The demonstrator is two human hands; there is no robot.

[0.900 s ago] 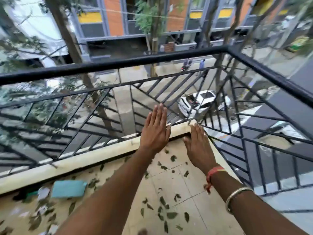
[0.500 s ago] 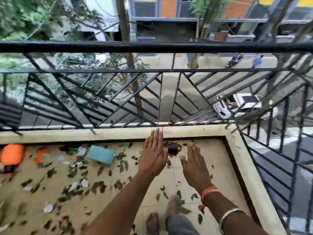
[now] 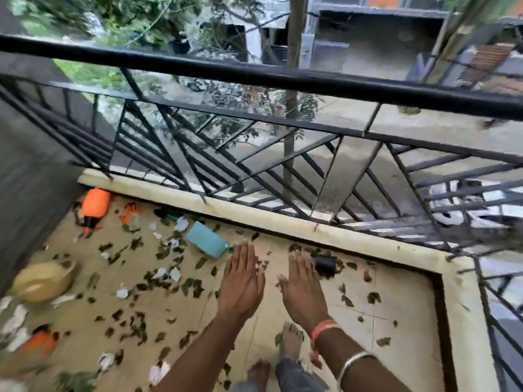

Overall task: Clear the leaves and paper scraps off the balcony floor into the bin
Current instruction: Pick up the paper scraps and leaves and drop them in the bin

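1. Since half a second ago, more of the balcony floor [image 3: 396,301] to the left of the hands is being shown. A blurred tan round vessel [image 3: 42,281], possibly the bin, is now being seen well to the left of the left hand [image 3: 242,284].
2. Left hand and right hand [image 3: 302,290] are being held flat side by side above the floor, fingers straight, nothing gripped.
3. Leaves [image 3: 192,287] and paper scraps [image 3: 169,274] are being left scattered, mostly to the left of the left hand; a few leaves are lying right of the right hand.
4. Light litter is likely being put at risk: it could be pushed through the railing [image 3: 254,72] beyond the fingertips by a careless sweep or a gust.
5. No shared direction is being kept by the leaves; the littered patch is being stretched leftward from the left hand towards the vessel.
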